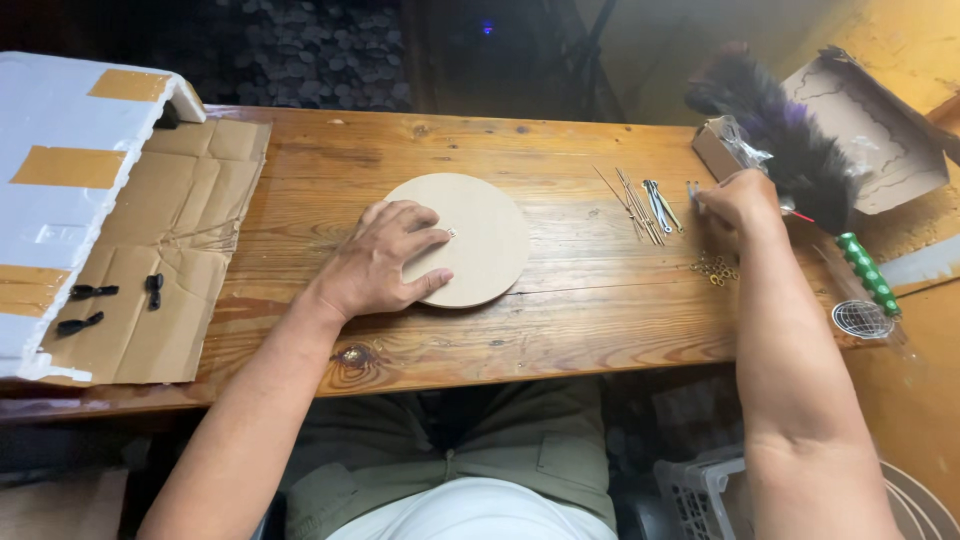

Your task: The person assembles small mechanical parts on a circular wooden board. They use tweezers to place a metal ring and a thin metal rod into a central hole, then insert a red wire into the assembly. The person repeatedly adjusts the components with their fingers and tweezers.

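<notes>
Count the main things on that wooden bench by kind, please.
Round disc: 1
Flat cardboard sheet: 1
Open cardboard box: 1
Feather duster: 1
Black clips on the sheet: 3
Total: 7
Thin metal pins are too fine to count.

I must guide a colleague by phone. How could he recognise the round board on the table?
Look at the long wooden table. Near its middle lies a flat, pale beige round board, with the left hand resting on its left edge. It is the only round thing there; the thin metal pins lie further right.
</notes>
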